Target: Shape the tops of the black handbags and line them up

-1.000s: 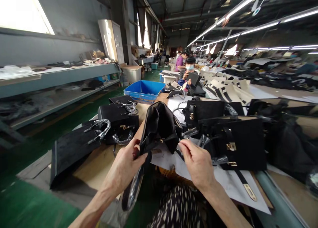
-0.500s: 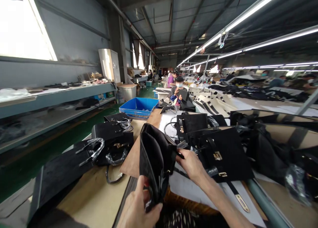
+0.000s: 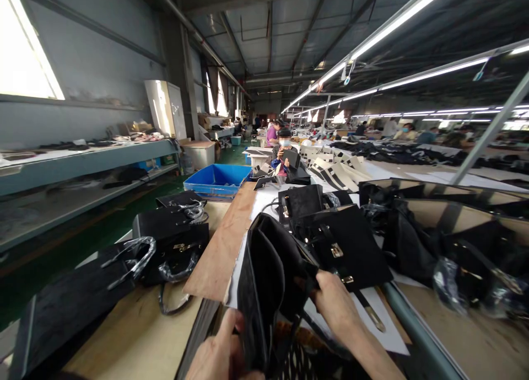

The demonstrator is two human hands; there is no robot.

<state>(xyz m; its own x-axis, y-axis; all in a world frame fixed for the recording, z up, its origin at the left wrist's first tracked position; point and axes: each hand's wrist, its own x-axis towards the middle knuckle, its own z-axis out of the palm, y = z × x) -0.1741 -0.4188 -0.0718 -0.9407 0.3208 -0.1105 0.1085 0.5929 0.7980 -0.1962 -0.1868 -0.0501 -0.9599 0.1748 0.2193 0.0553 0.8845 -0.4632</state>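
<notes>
Between my two hands a black handbag (image 3: 259,292) stands with its open top toward me, its dark inside and a divider showing. My left hand (image 3: 225,344) is closed on the bag's near left edge; some fingers are hidden behind it. On the other side my right hand (image 3: 336,303) grips the bag's right panel, with fingertips out of sight in the dark folds. Just beyond lies a black handbag with a gold clasp (image 3: 351,247), its strap hanging toward me. Behind that one is a smaller black handbag (image 3: 303,203).
To the left, black handbags (image 3: 171,231) with plastic-wrapped handles lie on a tan board (image 3: 136,330). A blue bin (image 3: 215,188) stands farther off. Large black-and-beige bags (image 3: 438,247) fill the right side. A person (image 3: 285,154) holds a dark piece across the bench.
The bag's mouth is spread wider, and my right hand has moved lower and to the right with its panel. The camera view has swung slightly to the right.
</notes>
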